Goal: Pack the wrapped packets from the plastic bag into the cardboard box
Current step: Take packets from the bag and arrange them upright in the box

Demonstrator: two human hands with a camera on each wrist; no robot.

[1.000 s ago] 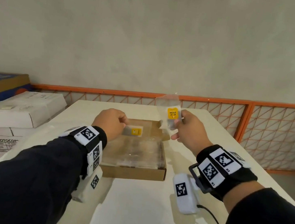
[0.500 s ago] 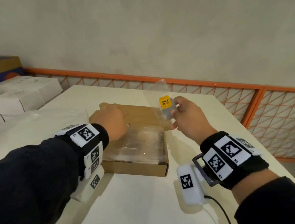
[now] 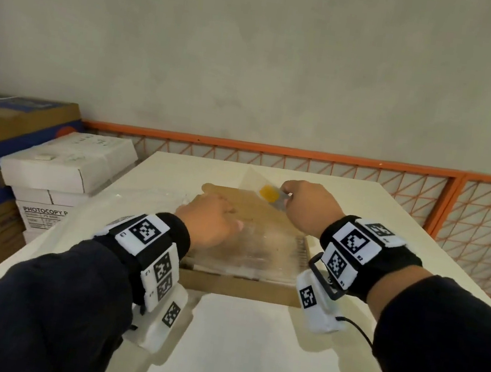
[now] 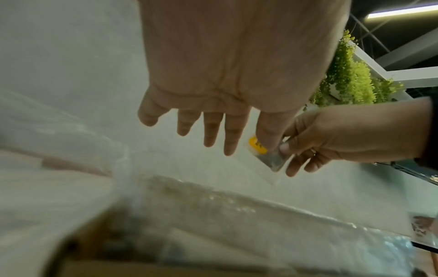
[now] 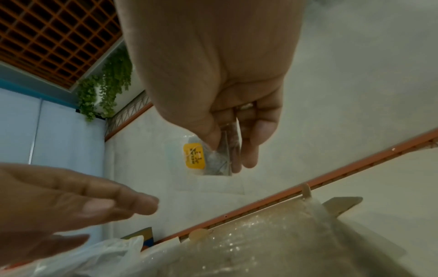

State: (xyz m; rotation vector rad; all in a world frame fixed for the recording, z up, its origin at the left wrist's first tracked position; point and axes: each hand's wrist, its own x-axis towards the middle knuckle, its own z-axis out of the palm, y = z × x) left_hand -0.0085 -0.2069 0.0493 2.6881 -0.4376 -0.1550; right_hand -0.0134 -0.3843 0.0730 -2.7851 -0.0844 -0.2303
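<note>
A shallow cardboard box (image 3: 239, 289) sits mid-table, and clear wrapped packets (image 3: 260, 251) lie flat inside it. My left hand (image 3: 210, 222) hovers low over the box's left part. In the left wrist view its fingers (image 4: 211, 131) are straight and hold nothing. My right hand (image 3: 287, 196) is above the box's far right corner. It pinches a clear packet with a yellow label (image 3: 268, 193) between thumb and fingers; the right wrist view shows the same packet (image 5: 196, 157). The translucent plastic bag (image 3: 134, 201) lies crumpled left of the box.
White photocopy-paper boxes (image 3: 64, 166) and a brown and blue carton (image 3: 9, 127) stand off the table's left edge. An orange mesh fence (image 3: 485, 219) runs behind and to the right. A black cable (image 3: 356, 327) trails from my right wrist over the white table (image 3: 245, 359).
My left hand let go of the packet it held a second ago and now hangs open over the box. My right hand has lowered with its yellow-labelled packet toward the box's far right corner.
</note>
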